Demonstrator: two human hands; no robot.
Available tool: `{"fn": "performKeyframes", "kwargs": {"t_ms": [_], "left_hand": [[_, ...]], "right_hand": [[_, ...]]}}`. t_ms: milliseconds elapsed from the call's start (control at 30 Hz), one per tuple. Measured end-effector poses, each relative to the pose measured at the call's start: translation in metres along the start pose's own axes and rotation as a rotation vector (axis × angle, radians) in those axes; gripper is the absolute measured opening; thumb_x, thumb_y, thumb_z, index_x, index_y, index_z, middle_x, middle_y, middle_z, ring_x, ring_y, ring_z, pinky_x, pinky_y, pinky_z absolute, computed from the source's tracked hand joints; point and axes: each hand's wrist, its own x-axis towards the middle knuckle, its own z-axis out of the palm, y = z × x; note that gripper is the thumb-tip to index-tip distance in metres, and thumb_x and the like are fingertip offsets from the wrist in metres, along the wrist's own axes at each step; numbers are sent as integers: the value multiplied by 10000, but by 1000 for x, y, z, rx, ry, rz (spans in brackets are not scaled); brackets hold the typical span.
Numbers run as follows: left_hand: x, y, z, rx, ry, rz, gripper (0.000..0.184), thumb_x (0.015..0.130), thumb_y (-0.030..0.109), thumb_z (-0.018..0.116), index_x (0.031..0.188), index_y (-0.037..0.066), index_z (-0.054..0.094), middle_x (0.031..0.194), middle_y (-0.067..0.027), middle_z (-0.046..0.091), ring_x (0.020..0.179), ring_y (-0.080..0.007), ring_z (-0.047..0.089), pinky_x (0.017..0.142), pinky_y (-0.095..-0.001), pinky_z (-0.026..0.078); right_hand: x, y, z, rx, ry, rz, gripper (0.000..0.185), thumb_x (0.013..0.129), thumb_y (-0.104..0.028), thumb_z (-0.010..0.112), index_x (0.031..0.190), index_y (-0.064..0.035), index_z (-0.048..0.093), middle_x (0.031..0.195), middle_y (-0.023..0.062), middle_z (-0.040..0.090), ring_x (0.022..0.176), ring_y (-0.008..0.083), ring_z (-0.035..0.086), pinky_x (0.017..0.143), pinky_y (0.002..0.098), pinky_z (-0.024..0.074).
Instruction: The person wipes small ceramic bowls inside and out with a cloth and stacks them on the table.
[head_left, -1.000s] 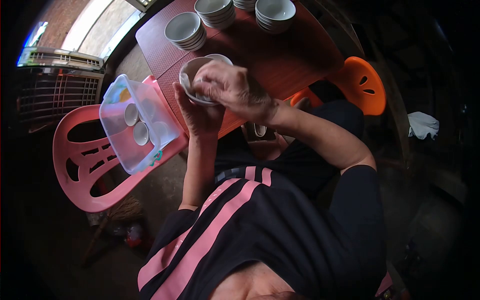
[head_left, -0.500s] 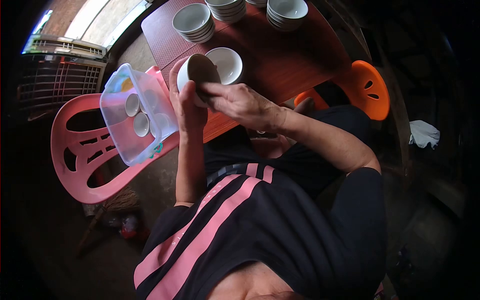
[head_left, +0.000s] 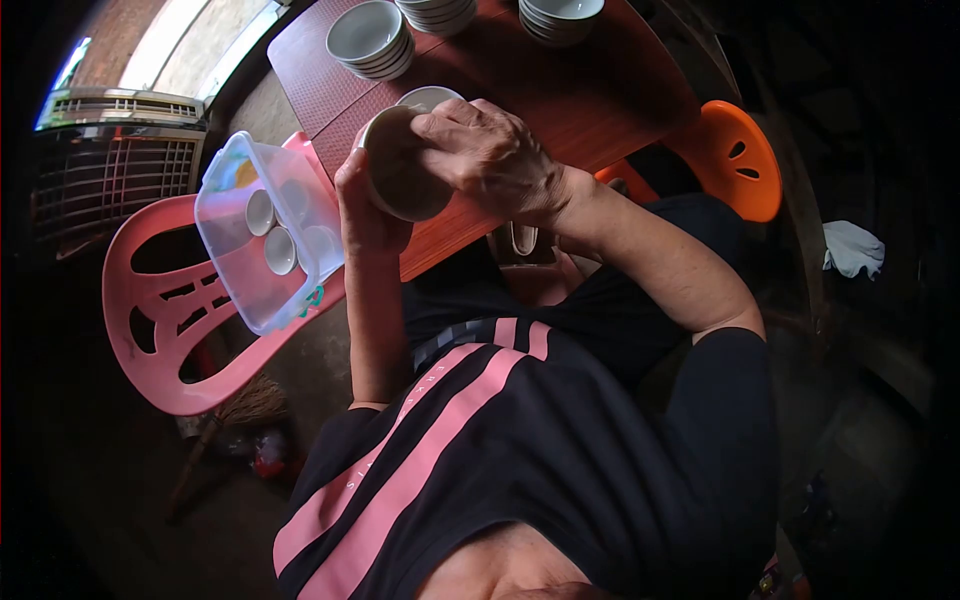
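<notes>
In front of my chest, at the table's near edge, a white bowl is tilted with its inside facing me. My left hand grips it from the left, fingers around its outer wall. At the right side of its rim is my right hand, fingers bent and pinched against the bowl; the fingertips are partly hidden. Just behind, another white bowl sits on the table, mostly covered by the held bowl and my right hand.
Stacked white bowls stand on the brown table, with more stacks farther back. A clear plastic box holding small white cups rests on a pink chair to the left. An orange chair is at the right.
My right hand has moved from inside the bowl to its right rim, fingers more curled. The bowl has turned more toward me and come slightly lower. The view has shifted slightly.
</notes>
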Motion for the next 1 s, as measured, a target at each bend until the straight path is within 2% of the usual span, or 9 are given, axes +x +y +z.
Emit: {"fn": "performKeyframes", "kwargs": {"t_ms": [67,200,267,333,467,600,700,800,1000], "left_hand": [[0,0,3,-45,-27,8,537,854,384,473,1239,12,432,1184,-134,531,1090,-230,520,960,-352,402],[0,-3,-6,-73,-56,32,515,858,398,470,1202,14,485,1124,-131,574,1022,-218,561,917,-338,438],[1,-5,-12,-280,-251,-102,510,864,414,462,1168,7,520,1072,-120,603,970,-217,587,876,-329,467],[-5,-8,2,-246,-105,-106,503,873,420,452,1134,0,546,1045,-113,615,941,-214,601,853,-330,483],[-3,-3,4,-214,20,-15,481,876,393,451,1163,12,519,1066,-121,603,983,-217,586,897,-346,458],[-3,-6,-7,-56,5,79,533,840,393,495,1217,19,451,1133,-133,561,1026,-234,557,913,-347,440],[-4,-15,-8,44,37,161,608,787,409,563,1213,-3,429,1124,-152,541,1031,-244,542,904,-345,440],[0,-14,5,321,69,350,657,766,434,586,1214,-14,413,1092,-161,543,1008,-249,558,870,-364,468],[-1,10,-7,-202,-153,5,519,865,404,463,1204,10,464,1158,-173,559,1034,-304,570,904,-396,465]], "right_hand": [[4,-4,-2,-3,78,32,108,692,-117,545,733,-41,609,904,88,554,872,241,565,765,371,481],[12,-24,-10,889,-95,442,138,718,-11,617,850,28,617,946,144,582,888,290,594,772,337,499],[13,-20,-1,657,31,275,135,709,-8,613,840,26,616,942,142,586,881,292,597,772,336,499],[13,-6,-1,277,97,-8,167,675,-6,601,840,19,609,938,140,582,895,294,592,769,341,501],[11,-6,3,66,160,-56,175,654,-20,598,826,11,593,936,142,582,888,299,587,757,345,503],[8,-23,-9,282,-213,237,221,710,-28,584,927,8,605,920,156,595,860,305,599,761,330,496],[18,-28,-16,1162,-256,704,255,879,-116,547,1094,22,560,969,82,618,893,135,581,790,256,470],[19,-30,-21,1599,-111,864,300,928,-79,476,1209,23,501,1037,68,605,950,88,555,840,239,458],[2,-27,-9,566,-139,139,262,818,-20,548,1076,-5,590,1036,93,597,981,242,558,905,322,440]]}}
